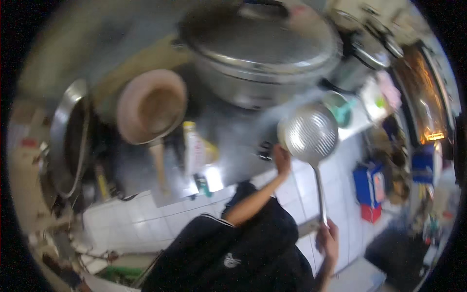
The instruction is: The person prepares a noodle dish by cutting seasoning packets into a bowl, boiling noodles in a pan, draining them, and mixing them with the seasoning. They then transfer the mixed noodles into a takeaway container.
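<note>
The handle of a perforated metal skimmer (311,132) is gripped in my right hand (327,235), low at the right. My left hand (282,160) grips the edge of a pale, bowl-like container (281,130) beneath the skimmer's round head; most of that container is hidden. Just right of the skimmer head stands a small green container (341,109) with a light green utensil in it. Behind both hands is a large lidded metal pot (262,69) on the metal worktop (240,146). The picture is blurred, so the left fingers show poorly.
A pinkish bowl (152,106), a yellow-capped bottle (193,149) and a large metal pan (69,138) are at the left. Pans with dark handles (370,51) sit at the back right. Blue box (368,184) and red box (371,212) stand beyond the worktop's edge.
</note>
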`<move>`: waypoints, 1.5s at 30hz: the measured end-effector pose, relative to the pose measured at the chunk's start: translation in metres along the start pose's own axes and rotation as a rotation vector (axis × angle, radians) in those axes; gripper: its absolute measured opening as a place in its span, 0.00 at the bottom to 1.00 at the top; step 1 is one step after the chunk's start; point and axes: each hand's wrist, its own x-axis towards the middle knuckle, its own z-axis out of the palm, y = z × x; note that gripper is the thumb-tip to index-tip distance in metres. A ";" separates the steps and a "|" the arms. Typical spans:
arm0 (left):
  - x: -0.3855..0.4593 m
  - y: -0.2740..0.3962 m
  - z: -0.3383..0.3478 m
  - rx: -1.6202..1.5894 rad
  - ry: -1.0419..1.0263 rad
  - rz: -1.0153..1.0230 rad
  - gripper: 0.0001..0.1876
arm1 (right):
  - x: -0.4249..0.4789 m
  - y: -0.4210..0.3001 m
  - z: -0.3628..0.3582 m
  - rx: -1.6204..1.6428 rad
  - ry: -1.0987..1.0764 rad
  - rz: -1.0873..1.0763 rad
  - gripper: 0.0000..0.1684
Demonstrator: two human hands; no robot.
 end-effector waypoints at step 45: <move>-0.028 0.102 -0.008 0.073 -0.230 -0.342 0.21 | 0.119 -0.169 0.221 -0.691 -0.605 -1.645 0.14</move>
